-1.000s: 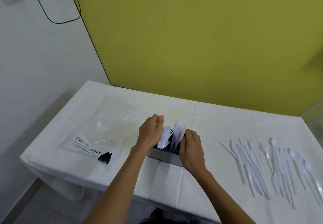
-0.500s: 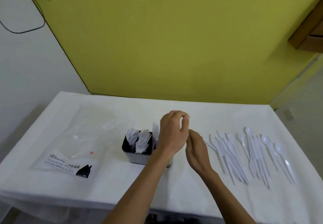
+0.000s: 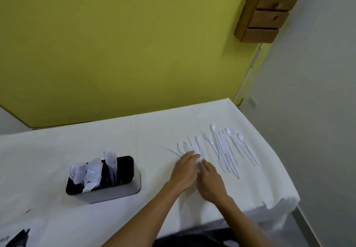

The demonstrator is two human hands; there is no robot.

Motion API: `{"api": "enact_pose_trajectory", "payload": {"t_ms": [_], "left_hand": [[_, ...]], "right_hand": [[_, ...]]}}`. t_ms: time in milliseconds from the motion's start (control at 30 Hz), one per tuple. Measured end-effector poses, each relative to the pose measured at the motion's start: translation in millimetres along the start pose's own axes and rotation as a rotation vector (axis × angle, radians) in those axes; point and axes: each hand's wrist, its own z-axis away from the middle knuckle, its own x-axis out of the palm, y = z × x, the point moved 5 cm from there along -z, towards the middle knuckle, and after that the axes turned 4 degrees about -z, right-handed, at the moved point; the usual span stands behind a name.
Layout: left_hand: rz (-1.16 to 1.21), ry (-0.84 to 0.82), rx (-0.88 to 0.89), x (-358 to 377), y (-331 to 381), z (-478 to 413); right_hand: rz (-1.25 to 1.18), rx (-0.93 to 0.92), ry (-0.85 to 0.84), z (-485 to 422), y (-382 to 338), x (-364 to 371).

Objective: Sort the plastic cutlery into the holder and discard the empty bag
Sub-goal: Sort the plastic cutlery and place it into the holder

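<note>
Table cloth (image 3: 154, 135): plain white, faint creases. Loose cutlery (image 3: 229, 148) near the table's right edge: white, semi-translucent. Holder (image 3: 115, 192) left of centre: black interior, grey metallic wall; contents white. Bag (image 3: 13, 237) at the front left corner: black print. Wall (image 3: 115, 44): yellow-green. Drawer unit (image 3: 269, 11): brown wood.

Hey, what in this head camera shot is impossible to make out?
- Bag: cut off by the bottom-left edge; only a corner shows.
- Cutlery under the hands: the left hand and right hand cover it, so any grip is unclear.
- Holder: the cutlery packed in it and its dark inside hide the dividers.
- Loose cutlery: white on the white cloth, blurred; knives and forks are hard to tell apart.
</note>
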Motion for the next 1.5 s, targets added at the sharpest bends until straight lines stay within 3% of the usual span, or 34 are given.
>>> {"api": "enact_pose_trajectory", "payload": {"t_ms": [167, 300, 433, 667, 833, 967, 1033, 1100, 1200, 1300, 1500], "left_hand": [[-0.191, -0.112, -0.02, 24, -20, -2], [-0.252, 0.004, -0.079, 23, -30, -1], [-0.262, 0.054, -0.108, 27, -15, -3], [-0.432, -0.105, 0.009, 40, -5, -9], [-0.445, 0.012, -0.019, 15, -13, -18], [-0.291, 0.122, -0.005, 3, -1, -37], [-0.083, 0.131, -0.058, -3, 5, -46], [0.213, 0.11, -0.197, -9, 9, -53], [0.564, 0.072, -0.419, -11, 9, -63], [0.901, 0.091, -0.502, -4, 2, -72], [1.165, 0.173, -0.621, 11, -9, -60]], "right_hand": [[-0.122, 0.079, 0.094, -8, 28, -28], [-0.148, 0.125, 0.136, -32, 50, -52], [-0.063, 0.08, 0.132, -53, 48, -61], [0.141, 0.148, 0.134, -67, 56, -62], [0.224, 0.126, 0.119, -70, 73, -66], [0.283, 0.07, 0.087, -71, 59, -75], [0.231, 0.06, 0.104, -73, 57, -79], [0.061, 0.042, 0.115, -72, 56, -81], [-0.257, -0.033, -0.023, -66, 47, -81], [-0.36, -0.028, -0.127, -62, 53, -84], [-0.397, 0.262, 0.161, -69, 102, -90]]}}
